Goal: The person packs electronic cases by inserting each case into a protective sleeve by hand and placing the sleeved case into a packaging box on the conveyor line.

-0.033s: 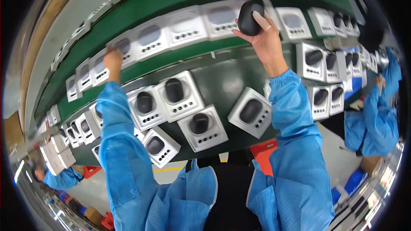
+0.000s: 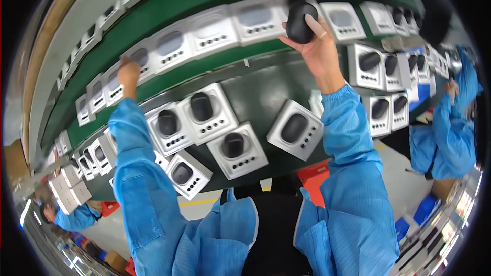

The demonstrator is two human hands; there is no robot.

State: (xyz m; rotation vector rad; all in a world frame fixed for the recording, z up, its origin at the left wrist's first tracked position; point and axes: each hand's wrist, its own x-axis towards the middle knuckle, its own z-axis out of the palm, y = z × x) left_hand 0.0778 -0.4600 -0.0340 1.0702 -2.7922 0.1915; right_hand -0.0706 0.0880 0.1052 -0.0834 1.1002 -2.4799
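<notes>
My right hand [image 2: 319,51] is raised over the far green belt [image 2: 204,69] and is shut on a black oval piece [image 2: 299,23], held above a row of white moulded trays [image 2: 255,18] with bare oval hollows. My left hand [image 2: 128,74] reaches to the far belt and touches a white tray [image 2: 140,59] there; whether it grips the tray I cannot tell. On the nearer dark belt [image 2: 255,97] lie several white trays [image 2: 207,112], each with a black oval piece [image 2: 202,106] seated in it.
More filled trays [image 2: 368,64] crowd the right end of the near belt. A person in a blue coat [image 2: 450,138] works at the right, another [image 2: 71,217] at the lower left. A red crate [image 2: 312,176] stands on the floor below the belt.
</notes>
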